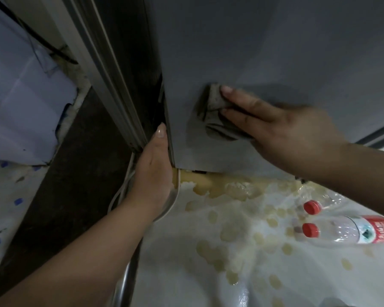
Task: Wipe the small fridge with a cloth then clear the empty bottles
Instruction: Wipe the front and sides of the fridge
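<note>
Left hand (154, 173), fingers held together with the thumb lying along the corner edge, braces the lower left corner of the grey, smooth-sided small fridge (275, 52). Right hand (273, 127), fingers straight and slightly spread, presses a soft, crumpled grey cloth (213, 116) flat against the fridge side; it probably slides easily under palm pressure. On the stained white worktop (208, 273) lie two clear plastic bottles with red caps (350, 232), apparently empty, so probably light and best grasped mid-body.
</note>
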